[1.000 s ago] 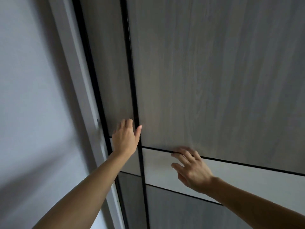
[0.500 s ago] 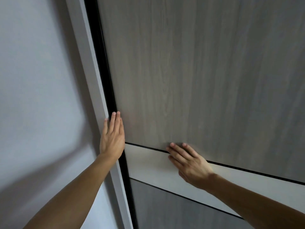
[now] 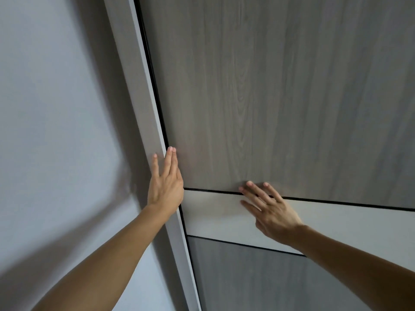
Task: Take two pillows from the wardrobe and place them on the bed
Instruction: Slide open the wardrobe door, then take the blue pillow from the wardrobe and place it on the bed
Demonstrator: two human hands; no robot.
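A grey wood-grain sliding wardrobe door (image 3: 269,97) fills most of the head view, with a pale band (image 3: 213,214) across it between two black lines. My left hand (image 3: 165,187) lies flat with fingers stretched along the door's left edge, against the light grey frame (image 3: 146,113). My right hand (image 3: 269,209) presses flat on the pale band, fingertips on the upper black line. Both hands hold nothing. The door sits up against the frame and hides the wardrobe's inside; no pillows and no bed are in view.
A plain white wall (image 3: 49,131) takes up the left side, with my arm's shadow across it. The wardrobe frame runs diagonally from top centre to the bottom. A darker grey lower door panel (image 3: 258,279) lies under the pale band.
The front door panel has slid left across the inner panel until it meets the frame. Both hands travelled left with it, and my left hand shifted from the panel onto its edge.
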